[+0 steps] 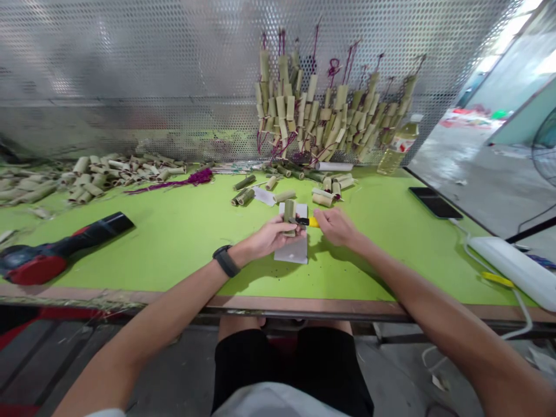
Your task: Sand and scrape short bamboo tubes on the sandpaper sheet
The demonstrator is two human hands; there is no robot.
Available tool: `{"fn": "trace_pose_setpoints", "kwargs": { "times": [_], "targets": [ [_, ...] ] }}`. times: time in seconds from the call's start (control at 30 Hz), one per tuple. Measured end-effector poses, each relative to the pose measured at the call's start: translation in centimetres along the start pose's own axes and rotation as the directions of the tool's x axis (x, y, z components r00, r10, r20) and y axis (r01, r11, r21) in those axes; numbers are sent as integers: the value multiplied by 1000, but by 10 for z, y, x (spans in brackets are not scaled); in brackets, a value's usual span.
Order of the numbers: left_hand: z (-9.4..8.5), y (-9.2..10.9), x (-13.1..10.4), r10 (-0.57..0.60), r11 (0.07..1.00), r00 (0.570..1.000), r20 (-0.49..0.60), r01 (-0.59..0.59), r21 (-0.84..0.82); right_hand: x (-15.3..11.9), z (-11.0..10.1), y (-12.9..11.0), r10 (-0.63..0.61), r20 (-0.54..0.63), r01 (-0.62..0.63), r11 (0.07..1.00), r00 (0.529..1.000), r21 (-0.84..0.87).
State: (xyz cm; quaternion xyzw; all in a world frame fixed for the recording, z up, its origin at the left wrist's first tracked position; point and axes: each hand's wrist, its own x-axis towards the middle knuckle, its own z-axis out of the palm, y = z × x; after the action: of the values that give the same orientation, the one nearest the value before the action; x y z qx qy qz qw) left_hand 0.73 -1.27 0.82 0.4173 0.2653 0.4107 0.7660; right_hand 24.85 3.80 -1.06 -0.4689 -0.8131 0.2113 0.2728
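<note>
My left hand (274,233) is closed round a short piece of green bamboo tube (289,208), held upright over a white sheet of paper (292,253) on the table. My right hand (337,226) grips a small yellow-and-black tool (311,222), which looks like a cutter. Its black front end meets the bamboo's side near my left fingers; the tip is too small to make out. Just beyond my hands lie cut bamboo tubes (284,196) and another white paper slip (263,196).
A black-and-red power tool (65,246) lies left on the green tabletop (174,249). Behind are a bamboo pile (104,174), purple cord (200,176) and strung bamboo bundles (321,116). At right are an oil bottle (397,147), a phone (434,202) and a white cabled device (512,269).
</note>
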Motion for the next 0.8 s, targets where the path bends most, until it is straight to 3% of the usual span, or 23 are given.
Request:
{"fn": "trace_pose_setpoints", "kwargs": {
  "times": [0.13,0.3,0.43,0.57,0.7,0.8],
  "targets": [
    [-1,-2,-3,-18,994,1000,15,16,104,-1,2,3,-41,35,40,999,999,16],
    [-9,-2,-4,-16,985,997,75,3,174,-5,5,-10,-35,-56,35,999,998,-17],
    [-6,-1,-9,-8,982,989,149,-20,185,1,-2,-18,72,-104,-76,997,992,-30],
    [2,-8,-12,-149,971,940,308,79,227,8,-23,-2,237,-229,-245,970,944,-4],
    [-4,-9,-3,-7,995,993,118,-5,103,8,-28,6,222,-288,-239,971,932,-27],
    [-11,-5,4,32,998,998,-52,-30,47,6,-15,-1,131,-189,-137,990,973,-18]
  ]
}}
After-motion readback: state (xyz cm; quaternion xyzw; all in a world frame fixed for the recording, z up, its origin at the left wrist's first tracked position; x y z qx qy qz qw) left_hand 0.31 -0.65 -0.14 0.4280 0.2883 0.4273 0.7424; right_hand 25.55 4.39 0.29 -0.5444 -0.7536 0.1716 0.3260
